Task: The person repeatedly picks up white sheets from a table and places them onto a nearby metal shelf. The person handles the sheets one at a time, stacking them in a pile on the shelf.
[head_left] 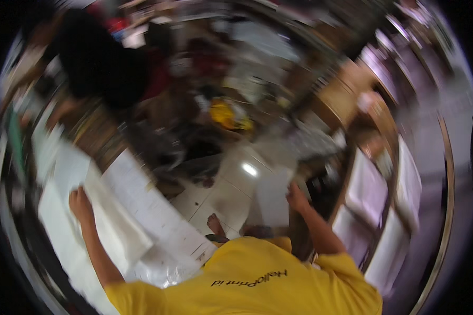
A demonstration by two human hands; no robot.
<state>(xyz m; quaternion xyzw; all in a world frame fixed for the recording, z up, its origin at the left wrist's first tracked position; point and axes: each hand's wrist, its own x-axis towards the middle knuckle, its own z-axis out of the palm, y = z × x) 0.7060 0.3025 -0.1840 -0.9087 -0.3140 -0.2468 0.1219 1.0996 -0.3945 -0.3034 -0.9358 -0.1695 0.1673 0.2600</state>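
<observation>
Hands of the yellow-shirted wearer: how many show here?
2: the left hand near white sheeting at left; the right hand near a pale panel, right of centre.

From where I stand, sheets [89, 210] lie on the person's left, with a long panel [157, 205] beside them, toward the tiled floor [231, 186]. Stacks [365, 184] stand in rows on the right. Ahead, plastic wrapping [312, 140] lies before cardboard boxes [337, 102]; a co-worker [97, 60] is farther off, leftward.
</observation>
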